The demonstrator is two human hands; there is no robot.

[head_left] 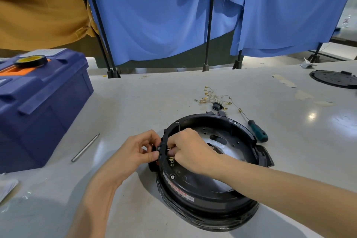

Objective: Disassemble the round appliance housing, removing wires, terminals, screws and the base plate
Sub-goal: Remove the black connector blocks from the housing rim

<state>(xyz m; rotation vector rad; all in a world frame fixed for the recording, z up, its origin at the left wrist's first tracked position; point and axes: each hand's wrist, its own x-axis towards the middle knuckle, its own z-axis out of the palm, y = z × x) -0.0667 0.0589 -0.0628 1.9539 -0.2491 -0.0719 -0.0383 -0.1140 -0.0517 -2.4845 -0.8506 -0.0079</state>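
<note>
The housing (202,185) sat on the table (135,106) before me: stiff plastic, light enough to skid, I judged. My left hand (139,149) pinched its wall from outside. My right hand (187,147), fingers curled inside, gripped the small brass terminals (171,159). The toolbox (38,106) crowded the left; the screwdriver (257,132) lay just behind.

I see the round black housing (193,189) lying open side up on the table, with a red-printed label on its near wall. The perforated metal base plate (229,135) sits inside it. Two screws (172,176) stand in the rim. I make out brass terminals (171,161) at its left wall, and loose wires (212,98) lie just behind it.
</note>
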